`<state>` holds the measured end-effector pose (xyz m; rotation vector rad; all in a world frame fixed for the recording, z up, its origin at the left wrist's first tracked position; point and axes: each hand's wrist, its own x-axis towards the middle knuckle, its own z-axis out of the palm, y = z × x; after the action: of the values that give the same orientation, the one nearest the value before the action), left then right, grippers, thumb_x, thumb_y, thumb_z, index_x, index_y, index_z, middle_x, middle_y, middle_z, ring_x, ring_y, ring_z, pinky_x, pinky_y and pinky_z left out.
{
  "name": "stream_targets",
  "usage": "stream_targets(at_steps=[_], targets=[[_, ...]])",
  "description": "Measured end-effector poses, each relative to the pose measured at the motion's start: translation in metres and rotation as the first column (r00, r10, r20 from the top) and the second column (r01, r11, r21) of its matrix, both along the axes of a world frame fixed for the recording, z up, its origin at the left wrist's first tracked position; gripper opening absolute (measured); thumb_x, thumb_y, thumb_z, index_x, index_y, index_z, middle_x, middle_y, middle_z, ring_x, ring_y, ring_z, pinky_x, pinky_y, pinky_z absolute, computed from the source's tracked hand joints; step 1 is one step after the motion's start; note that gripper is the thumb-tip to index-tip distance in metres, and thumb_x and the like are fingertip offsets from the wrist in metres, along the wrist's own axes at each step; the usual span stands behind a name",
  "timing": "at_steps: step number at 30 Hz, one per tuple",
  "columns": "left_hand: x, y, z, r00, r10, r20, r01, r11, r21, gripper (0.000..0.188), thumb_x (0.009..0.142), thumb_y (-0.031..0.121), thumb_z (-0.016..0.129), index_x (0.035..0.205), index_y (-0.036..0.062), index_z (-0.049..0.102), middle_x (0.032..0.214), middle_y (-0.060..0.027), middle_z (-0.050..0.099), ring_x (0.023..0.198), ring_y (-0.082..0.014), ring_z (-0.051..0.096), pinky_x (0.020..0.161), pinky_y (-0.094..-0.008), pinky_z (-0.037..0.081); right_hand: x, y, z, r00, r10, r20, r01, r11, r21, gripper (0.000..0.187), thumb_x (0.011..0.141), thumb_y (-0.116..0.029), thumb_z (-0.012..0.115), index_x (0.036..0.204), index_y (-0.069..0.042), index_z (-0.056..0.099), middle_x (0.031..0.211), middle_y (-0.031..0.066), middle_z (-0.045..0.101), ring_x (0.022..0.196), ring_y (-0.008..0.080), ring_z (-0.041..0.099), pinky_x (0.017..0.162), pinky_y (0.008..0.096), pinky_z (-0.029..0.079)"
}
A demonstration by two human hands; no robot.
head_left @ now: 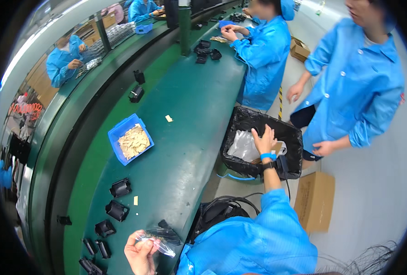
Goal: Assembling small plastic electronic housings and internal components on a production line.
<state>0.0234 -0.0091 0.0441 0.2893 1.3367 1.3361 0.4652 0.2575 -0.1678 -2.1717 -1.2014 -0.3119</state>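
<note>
My left hand (140,253) is at the near edge of the green table, its fingers pinched on a clear plastic bag (167,249). Dark material (169,233) shows in or behind the bag; I cannot tell which. Over a bin lined with a black bag (291,137), my right hand (265,140) reaches out, fingers apart and holding nothing. A blue band and a dark strap circle that wrist. Crumpled clear plastic (243,145) lies inside the bin. Black plastic housings (117,210) stand in a loose row beyond my left hand.
A blue tray (116,136) of small beige pieces sits on the green table (185,137). More black parts (136,94) lie on the green belt. One co-worker (350,87) stands right of the bin; another (263,59) works farther along. A cardboard box (314,201) is on the floor.
</note>
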Motion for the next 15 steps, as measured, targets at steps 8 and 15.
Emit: stream_targets(at_steps=[8, 15], targets=[[0.004, -0.004, -0.005, 0.992, -0.006, -0.127, 0.021, 0.992, 0.122, 0.019, 0.079, -0.009, 0.064, 0.098, -0.0101, 0.057, 0.082, -0.0209, 0.067, 0.072, -0.0252, 0.069, 0.062, -0.0291, 0.059, -0.204, -0.111, 0.184, -0.2, 0.868, -0.455, -0.908, 0.01, 0.419, 0.019, 0.081, -0.017, 0.071, 0.091, -0.002, 0.067, 0.079, 0.0099, 0.067, 0.069, 0.0158, 0.063, 0.063, 0.028, 0.051], [0.003, -0.001, -0.017, 0.947, 0.001, -0.322, 0.058, 0.983, 0.175, 0.016, 0.075, -0.01, 0.068, 0.087, -0.0054, 0.058, 0.076, -0.0171, 0.068, 0.067, -0.0174, 0.067, 0.059, -0.0255, 0.054, -0.28, -0.164, 0.195, -0.418, 0.584, -0.696, -0.905, -0.337, 0.26, 0.03, 0.08, -0.027, 0.071, 0.09, 0.0, 0.063, 0.072, 0.0126, 0.065, 0.064, 0.0208, 0.064, 0.06, 0.0316, 0.051]])
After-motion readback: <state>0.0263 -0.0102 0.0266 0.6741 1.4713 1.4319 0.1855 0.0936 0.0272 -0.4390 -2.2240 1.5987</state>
